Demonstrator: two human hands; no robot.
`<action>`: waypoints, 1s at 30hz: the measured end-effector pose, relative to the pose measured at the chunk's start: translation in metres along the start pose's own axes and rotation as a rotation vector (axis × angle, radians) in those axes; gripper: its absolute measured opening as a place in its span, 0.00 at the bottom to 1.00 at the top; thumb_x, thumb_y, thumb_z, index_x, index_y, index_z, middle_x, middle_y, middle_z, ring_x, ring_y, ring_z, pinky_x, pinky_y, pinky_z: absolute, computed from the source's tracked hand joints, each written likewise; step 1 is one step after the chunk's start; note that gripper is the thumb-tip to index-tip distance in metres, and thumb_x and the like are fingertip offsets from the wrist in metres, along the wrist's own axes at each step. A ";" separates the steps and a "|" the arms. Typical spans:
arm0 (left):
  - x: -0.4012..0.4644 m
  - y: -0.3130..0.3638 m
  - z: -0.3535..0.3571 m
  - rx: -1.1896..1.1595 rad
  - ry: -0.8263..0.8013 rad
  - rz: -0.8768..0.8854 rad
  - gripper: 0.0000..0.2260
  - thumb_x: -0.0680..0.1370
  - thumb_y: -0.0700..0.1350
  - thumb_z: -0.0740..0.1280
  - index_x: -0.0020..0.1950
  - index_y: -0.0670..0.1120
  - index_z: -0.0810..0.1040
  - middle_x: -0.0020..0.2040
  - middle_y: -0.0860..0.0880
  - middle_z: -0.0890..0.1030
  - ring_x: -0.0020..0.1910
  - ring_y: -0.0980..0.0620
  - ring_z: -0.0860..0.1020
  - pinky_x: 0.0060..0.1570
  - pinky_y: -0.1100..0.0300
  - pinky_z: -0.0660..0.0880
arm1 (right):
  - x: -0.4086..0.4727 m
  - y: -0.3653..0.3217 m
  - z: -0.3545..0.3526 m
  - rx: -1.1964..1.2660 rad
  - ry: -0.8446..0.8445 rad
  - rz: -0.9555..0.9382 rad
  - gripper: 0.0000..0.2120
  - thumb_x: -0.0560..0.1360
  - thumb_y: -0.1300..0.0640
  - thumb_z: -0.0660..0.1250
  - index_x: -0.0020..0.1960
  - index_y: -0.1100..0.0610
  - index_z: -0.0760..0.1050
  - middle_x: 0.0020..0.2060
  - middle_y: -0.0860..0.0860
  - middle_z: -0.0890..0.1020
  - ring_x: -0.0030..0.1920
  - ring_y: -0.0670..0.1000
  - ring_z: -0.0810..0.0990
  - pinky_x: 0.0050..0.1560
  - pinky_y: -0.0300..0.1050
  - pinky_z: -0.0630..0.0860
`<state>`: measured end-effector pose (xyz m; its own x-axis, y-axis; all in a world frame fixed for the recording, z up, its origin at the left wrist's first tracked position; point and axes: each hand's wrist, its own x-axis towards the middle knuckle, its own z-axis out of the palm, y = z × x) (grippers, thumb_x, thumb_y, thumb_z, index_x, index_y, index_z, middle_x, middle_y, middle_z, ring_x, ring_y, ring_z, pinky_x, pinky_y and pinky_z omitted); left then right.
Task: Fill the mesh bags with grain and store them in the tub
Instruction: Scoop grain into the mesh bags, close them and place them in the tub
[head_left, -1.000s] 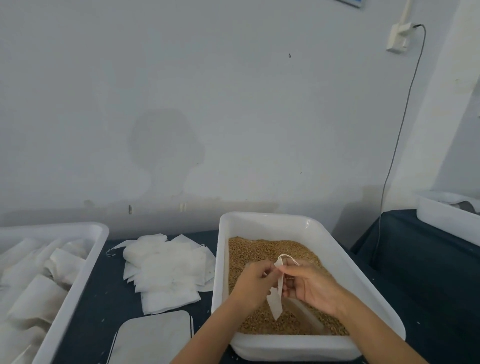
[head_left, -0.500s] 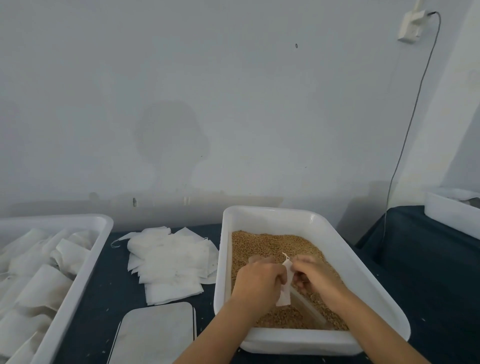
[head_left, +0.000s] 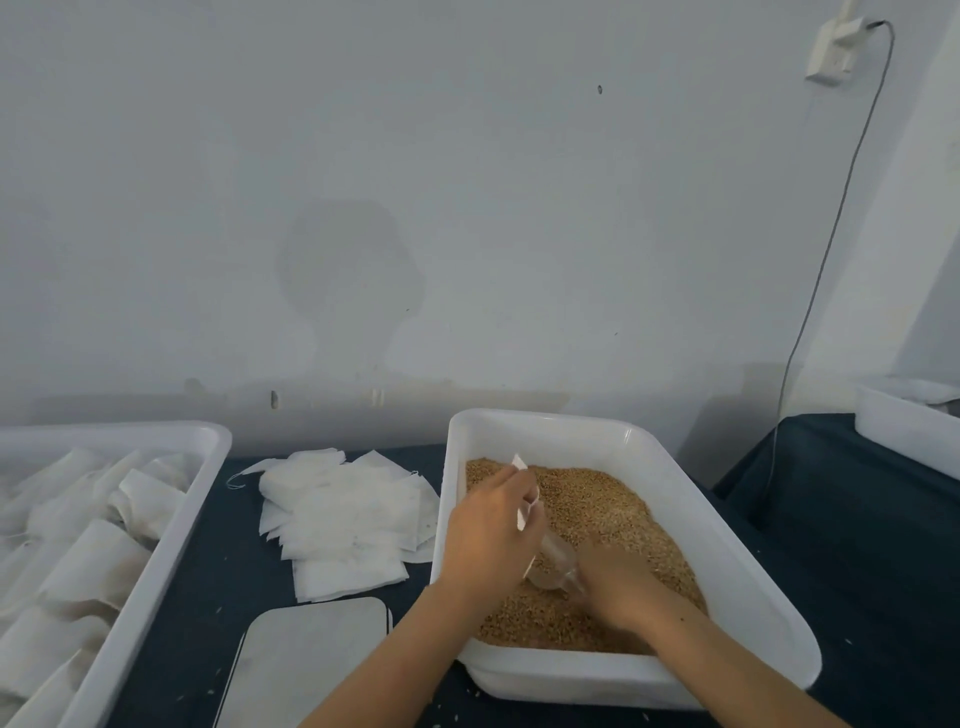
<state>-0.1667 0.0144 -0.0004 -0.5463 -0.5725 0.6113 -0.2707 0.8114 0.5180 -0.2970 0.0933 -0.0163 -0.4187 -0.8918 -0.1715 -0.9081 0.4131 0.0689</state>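
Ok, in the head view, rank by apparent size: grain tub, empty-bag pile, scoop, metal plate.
1. Grain tub
2. Empty-bag pile and metal plate: look alike, and the plate is cut off at the frame edge
3. Scoop

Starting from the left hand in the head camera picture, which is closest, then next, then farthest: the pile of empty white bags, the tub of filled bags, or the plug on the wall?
1. Pile of empty bags: on the table just left of the left hand.
2. Tub of filled bags: farther left, at the table's edge.
3. Wall plug: high up on the right, farthest.
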 end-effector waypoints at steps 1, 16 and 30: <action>0.001 -0.004 -0.001 0.042 -0.050 -0.036 0.07 0.78 0.43 0.61 0.41 0.49 0.67 0.34 0.56 0.67 0.31 0.60 0.65 0.30 0.69 0.59 | 0.000 -0.001 -0.001 0.008 0.021 0.008 0.17 0.81 0.51 0.57 0.66 0.57 0.66 0.54 0.53 0.78 0.48 0.50 0.78 0.43 0.40 0.72; -0.005 -0.014 0.016 0.354 -0.470 -0.044 0.10 0.80 0.38 0.58 0.62 0.44 0.70 0.57 0.44 0.76 0.55 0.47 0.75 0.52 0.58 0.72 | 0.038 0.008 -0.038 0.064 0.064 0.160 0.13 0.78 0.55 0.63 0.36 0.55 0.69 0.32 0.45 0.72 0.29 0.42 0.70 0.27 0.34 0.63; -0.004 -0.019 0.009 0.308 -0.374 -0.018 0.15 0.74 0.31 0.63 0.59 0.43 0.72 0.59 0.45 0.68 0.53 0.46 0.73 0.49 0.58 0.71 | 0.072 0.016 -0.011 0.388 0.213 0.076 0.06 0.80 0.53 0.59 0.45 0.52 0.67 0.39 0.45 0.75 0.38 0.44 0.74 0.35 0.37 0.67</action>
<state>-0.1666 0.0025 -0.0184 -0.7716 -0.5509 0.3180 -0.4736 0.8313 0.2908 -0.3416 0.0340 -0.0167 -0.5137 -0.8575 0.0288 -0.8210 0.4815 -0.3069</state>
